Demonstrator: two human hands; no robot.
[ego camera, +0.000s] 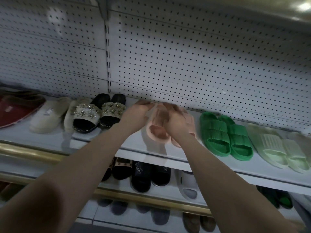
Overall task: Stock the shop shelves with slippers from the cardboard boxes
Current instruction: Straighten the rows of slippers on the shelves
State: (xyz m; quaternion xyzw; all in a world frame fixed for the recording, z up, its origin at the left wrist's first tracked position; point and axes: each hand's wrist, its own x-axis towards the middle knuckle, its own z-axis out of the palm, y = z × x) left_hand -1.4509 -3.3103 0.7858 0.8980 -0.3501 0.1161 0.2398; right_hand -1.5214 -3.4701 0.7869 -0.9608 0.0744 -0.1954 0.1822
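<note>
A pair of pink slippers lies on the white shelf, toes toward me, between a jewelled black pair and a green pair. My left hand is at the heel end of the left pink slipper, fingers curled against it. My right hand lies over the pair, fingers curled round the right slipper. Both hands are blurred, and the right slipper is mostly hidden under my right hand.
Along the same shelf stand a red slipper, a cream pair, the jewelled black pair, the green pair and a pale green pair. A pegboard back wall rises behind. Lower shelves hold dark slippers.
</note>
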